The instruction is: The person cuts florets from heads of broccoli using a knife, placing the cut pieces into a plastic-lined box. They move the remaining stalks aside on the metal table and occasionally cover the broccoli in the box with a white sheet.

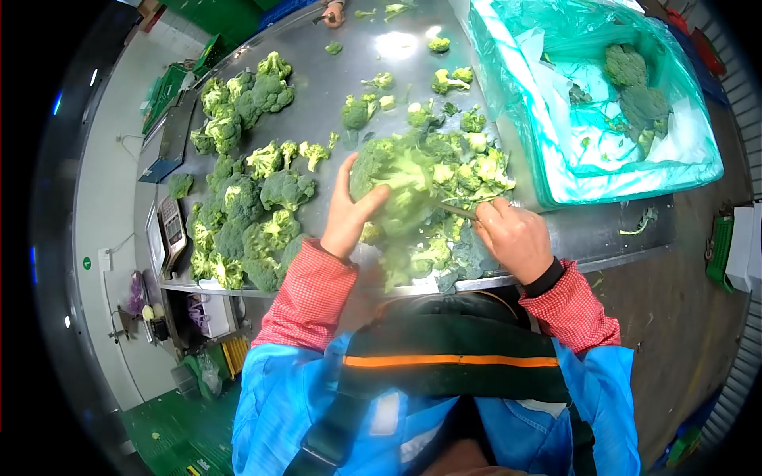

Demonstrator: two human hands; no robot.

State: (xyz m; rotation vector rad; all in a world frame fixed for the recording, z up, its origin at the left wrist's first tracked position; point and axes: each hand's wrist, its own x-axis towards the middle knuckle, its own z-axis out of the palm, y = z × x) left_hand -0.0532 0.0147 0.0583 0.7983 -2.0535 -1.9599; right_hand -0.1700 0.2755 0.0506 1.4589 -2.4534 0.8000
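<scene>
My left hand [353, 208] is wrapped around a head of broccoli [390, 168], its cut, pale-green side turned to the right and partly smeared by motion. In my right hand [512, 238] is a knife [455, 209], its blade pointing left at the broccoli's stem side. Cut florets and trimmings [480, 168] lie in a heap just beyond the knife, and more loose pieces [432, 255] sit below it near the table edge.
Broccoli pieces [238, 210] are piled at the table's left. A crate lined with green plastic [548, 170] stands at the right, with broccoli heads [625, 67] inside. A scale [172, 224] is at the left edge. Another person's hand [334, 14] shows at the far end.
</scene>
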